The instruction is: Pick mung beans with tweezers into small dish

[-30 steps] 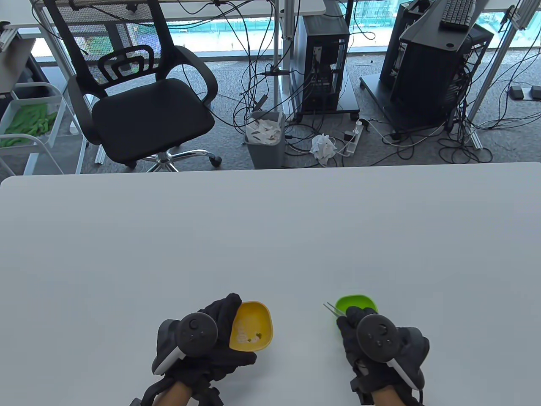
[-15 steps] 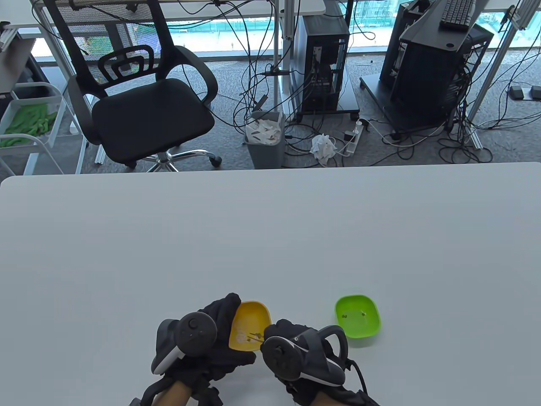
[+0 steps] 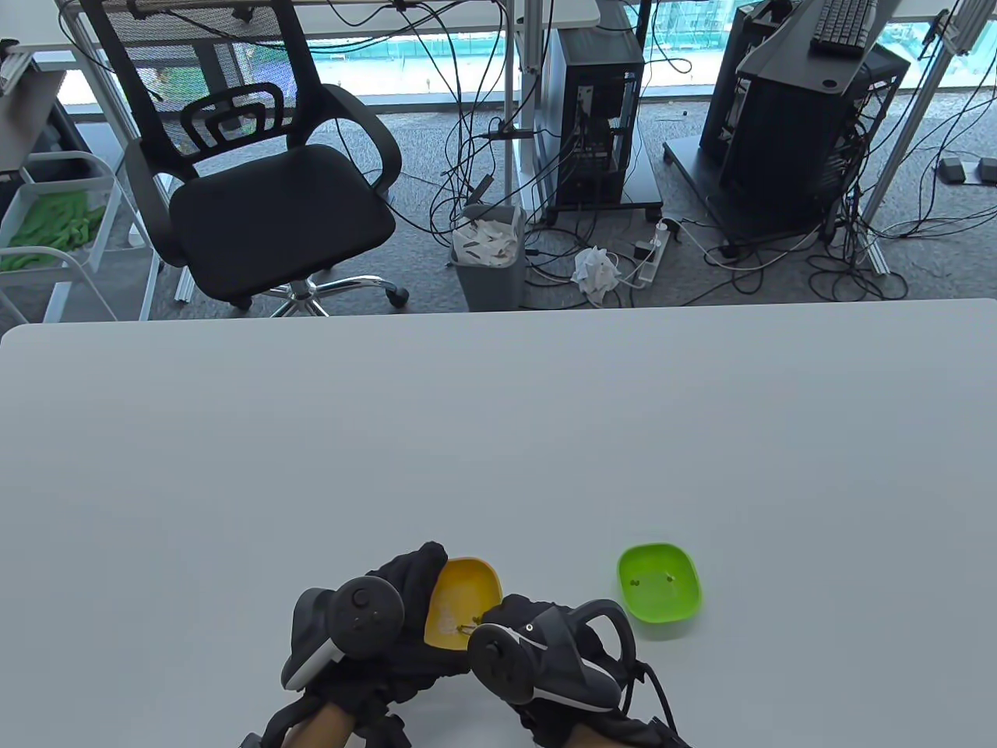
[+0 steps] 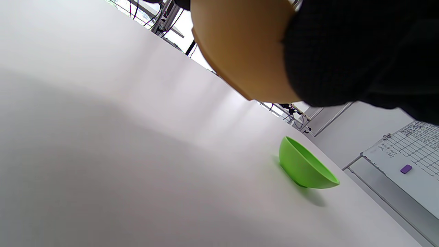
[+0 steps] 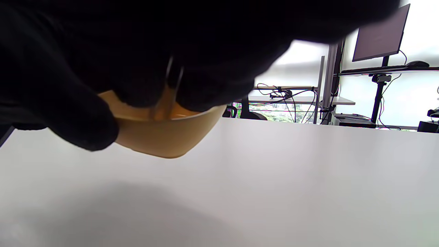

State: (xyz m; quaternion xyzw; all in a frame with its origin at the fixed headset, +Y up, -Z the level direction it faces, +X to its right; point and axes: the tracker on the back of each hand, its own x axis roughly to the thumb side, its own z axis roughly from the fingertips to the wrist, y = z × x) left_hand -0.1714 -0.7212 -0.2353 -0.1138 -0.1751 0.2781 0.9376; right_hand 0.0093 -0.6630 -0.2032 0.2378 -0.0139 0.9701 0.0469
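My left hand grips a yellow dish and holds it tilted above the table; its underside shows in the left wrist view. My right hand holds metal tweezers with their tips down inside the yellow dish, next to a few mung beans; the tweezers also show in the right wrist view. A small green dish stands on the table to the right, with two or three beans in it; it also shows in the left wrist view.
The white table stretches far ahead of the hands. Beyond its far edge are an office chair, a bin and computer towers on the floor.
My right hand has moved left from the green dish to the yellow dish, and the tweezers' tips now reach into it. My left hand keeps holding the yellow dish.
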